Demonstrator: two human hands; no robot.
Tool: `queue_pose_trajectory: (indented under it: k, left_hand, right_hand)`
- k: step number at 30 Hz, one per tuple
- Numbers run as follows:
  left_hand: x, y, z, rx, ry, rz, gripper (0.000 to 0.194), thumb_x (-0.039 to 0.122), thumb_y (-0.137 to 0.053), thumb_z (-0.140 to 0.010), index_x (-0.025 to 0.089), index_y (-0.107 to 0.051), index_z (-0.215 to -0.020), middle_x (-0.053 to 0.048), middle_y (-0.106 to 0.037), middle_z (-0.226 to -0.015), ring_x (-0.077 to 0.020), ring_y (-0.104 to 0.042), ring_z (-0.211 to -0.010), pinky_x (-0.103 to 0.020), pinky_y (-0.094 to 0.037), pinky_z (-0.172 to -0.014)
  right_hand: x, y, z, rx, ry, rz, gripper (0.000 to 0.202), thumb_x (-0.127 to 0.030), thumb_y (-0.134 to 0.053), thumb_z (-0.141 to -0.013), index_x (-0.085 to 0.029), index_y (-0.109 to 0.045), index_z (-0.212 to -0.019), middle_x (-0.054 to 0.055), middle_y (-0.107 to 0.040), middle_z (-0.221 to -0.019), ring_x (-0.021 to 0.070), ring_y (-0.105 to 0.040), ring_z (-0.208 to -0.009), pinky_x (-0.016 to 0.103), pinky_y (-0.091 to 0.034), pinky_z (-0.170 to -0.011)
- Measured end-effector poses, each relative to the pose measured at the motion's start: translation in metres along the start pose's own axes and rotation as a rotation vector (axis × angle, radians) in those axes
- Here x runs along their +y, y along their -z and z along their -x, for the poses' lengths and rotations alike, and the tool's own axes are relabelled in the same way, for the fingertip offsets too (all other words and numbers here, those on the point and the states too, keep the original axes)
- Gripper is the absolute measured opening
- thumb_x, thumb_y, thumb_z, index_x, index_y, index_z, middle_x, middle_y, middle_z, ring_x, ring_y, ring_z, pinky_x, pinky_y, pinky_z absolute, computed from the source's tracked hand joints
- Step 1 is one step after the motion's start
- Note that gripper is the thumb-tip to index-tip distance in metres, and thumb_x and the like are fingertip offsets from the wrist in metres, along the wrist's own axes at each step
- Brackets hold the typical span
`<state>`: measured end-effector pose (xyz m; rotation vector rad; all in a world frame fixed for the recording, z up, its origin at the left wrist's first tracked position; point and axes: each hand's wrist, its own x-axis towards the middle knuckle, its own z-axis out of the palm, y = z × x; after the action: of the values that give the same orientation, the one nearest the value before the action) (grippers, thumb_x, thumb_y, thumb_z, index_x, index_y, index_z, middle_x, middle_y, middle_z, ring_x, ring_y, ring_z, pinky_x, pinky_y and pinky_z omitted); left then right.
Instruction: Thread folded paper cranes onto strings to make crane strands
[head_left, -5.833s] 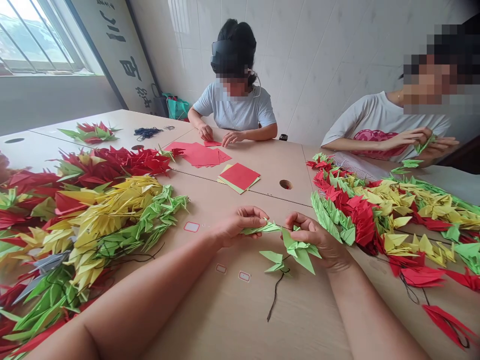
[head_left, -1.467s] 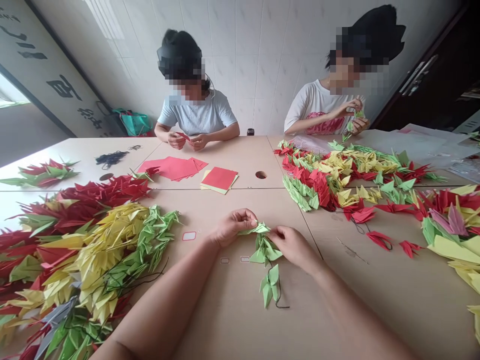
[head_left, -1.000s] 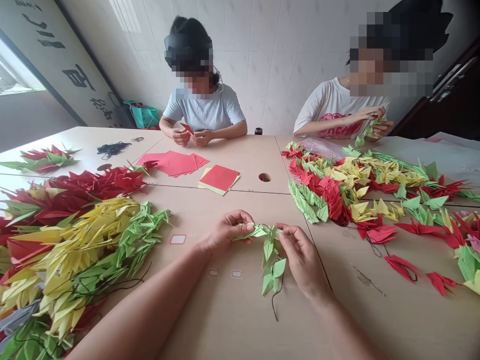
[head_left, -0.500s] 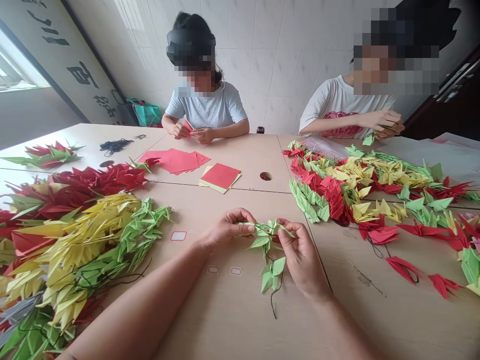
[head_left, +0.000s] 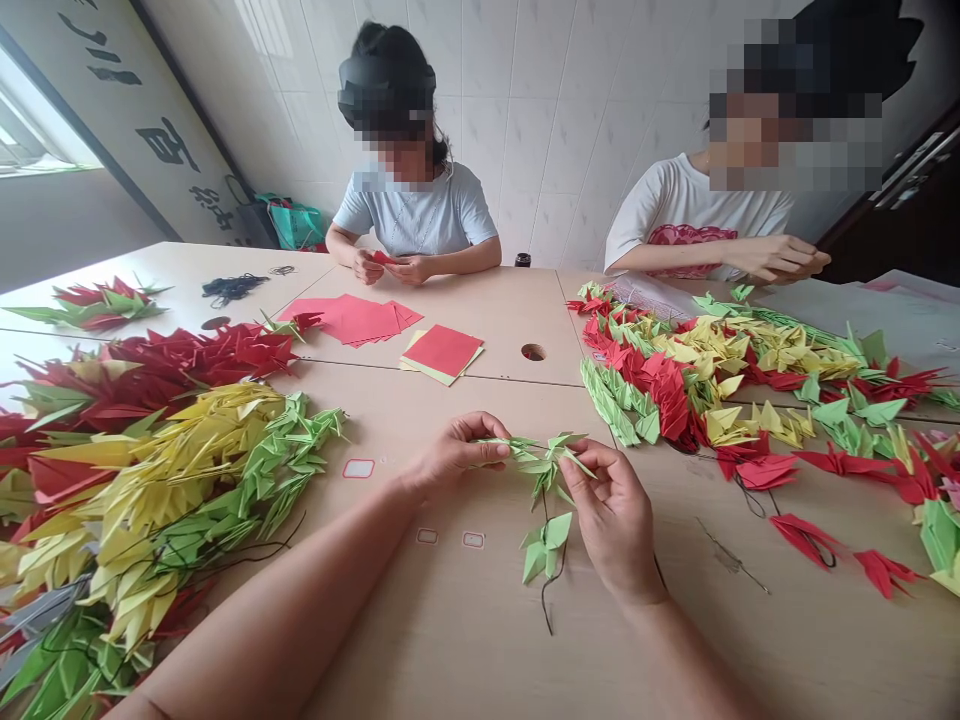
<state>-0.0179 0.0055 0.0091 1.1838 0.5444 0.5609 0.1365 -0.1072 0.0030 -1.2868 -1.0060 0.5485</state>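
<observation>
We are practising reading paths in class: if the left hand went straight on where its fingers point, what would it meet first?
The left hand would probably meet the green folded pieces just past its fingertips, then the right hand beyond them. Depth is hard to judge from one view.

Folded red paper (head_left: 382, 257) now aloft

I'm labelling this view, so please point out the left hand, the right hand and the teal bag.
Left hand (head_left: 459, 452): head view, back of the hand.
Right hand (head_left: 616, 512): head view, back of the hand.
Teal bag (head_left: 295, 226): head view, front side.
</observation>
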Motion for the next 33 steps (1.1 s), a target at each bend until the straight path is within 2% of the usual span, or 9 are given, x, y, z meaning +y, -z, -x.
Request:
queue_pose_trajectory:
  k: [7,13,18,22,25,28,33]
  left_hand:
    - [-0.0028,-0.0003,-0.0019,0.07,-0.035,-0.129,0.023,0.032,-0.069,-0.067,0.016,-0.059,-0.078,0.001,-0.056,-0.074,-0.0091,-0.05,-0.067,-0.023,-0.038,-0.067]
    - [0.0,-0.0026,-0.0002,0.058,-0.068,-0.234,0.021,0.032,-0.067,-0.069,0.015,-0.058,-0.077,0.0,-0.057,-0.078,-0.0093,-0.048,-0.067,-0.022,-0.035,-0.062]
    - [-0.0027,-0.0056,-0.0005,0.031,-0.106,-0.347,0.018,0.031,-0.065,-0.071,0.014,-0.059,-0.078,-0.001,-0.056,-0.075,-0.0089,-0.043,-0.064,-0.022,-0.032,-0.058]
    - [-0.0035,-0.0065,-0.0009,0.059,-0.115,-0.389,0.02,0.032,-0.065,-0.071,0.014,-0.059,-0.077,0.002,-0.051,-0.068,-0.0079,-0.039,-0.06,-0.021,-0.03,-0.056]
    - [-0.0021,-0.0059,-0.001,0.089,-0.11,-0.37,0.021,0.033,-0.065,-0.071,0.015,-0.059,-0.078,0.003,-0.049,-0.064,-0.007,-0.038,-0.057,-0.021,-0.029,-0.054]
    - [-0.0001,-0.0046,-0.0008,0.091,-0.08,-0.275,0.022,0.033,-0.066,-0.07,0.015,-0.058,-0.079,0.003,-0.052,-0.066,-0.0075,-0.044,-0.06,-0.021,-0.034,-0.058]
    - [0.0009,-0.0028,0.0002,0.031,-0.055,-0.137,0.022,0.031,-0.069,-0.067,0.015,-0.058,-0.078,0.0,-0.057,-0.077,-0.0095,-0.052,-0.067,-0.025,-0.04,-0.067]
  right_hand:
    - [0.0023,0.0005,0.0018,0.036,0.081,0.063,0.011,-0.027,-0.061,-0.079,-0.02,-0.053,-0.081,0.006,-0.06,-0.09,0.0197,-0.058,-0.088,0.035,-0.048,-0.077]
    - [0.0044,0.0016,0.0002,0.066,0.059,0.076,0.01,-0.026,-0.061,-0.079,-0.02,-0.054,-0.081,0.003,-0.06,-0.083,0.0168,-0.06,-0.078,0.031,-0.049,-0.07]
    - [0.0021,0.0011,0.0006,0.042,0.106,0.061,0.007,-0.023,-0.061,-0.079,-0.021,-0.055,-0.08,0.003,-0.061,-0.085,0.0166,-0.059,-0.082,0.031,-0.049,-0.074]
    - [0.0014,0.0003,0.0018,0.018,0.122,0.063,0.006,-0.022,-0.061,-0.079,-0.02,-0.055,-0.08,0.003,-0.061,-0.086,0.0171,-0.059,-0.084,0.033,-0.048,-0.077]
    - [0.0013,0.001,0.002,0.016,0.13,0.074,0.007,-0.023,-0.061,-0.079,-0.02,-0.055,-0.078,0.003,-0.06,-0.083,0.017,-0.058,-0.082,0.033,-0.048,-0.076]
    - [0.0013,0.0025,0.0009,0.04,0.11,0.107,0.008,-0.025,-0.061,-0.078,-0.02,-0.055,-0.077,0.002,-0.059,-0.079,0.0164,-0.058,-0.076,0.031,-0.048,-0.071]
    - [0.0024,0.0042,-0.0017,0.108,0.042,0.166,0.012,-0.03,-0.061,-0.078,-0.019,-0.055,-0.079,0.002,-0.06,-0.076,0.016,-0.058,-0.07,0.03,-0.048,-0.066]
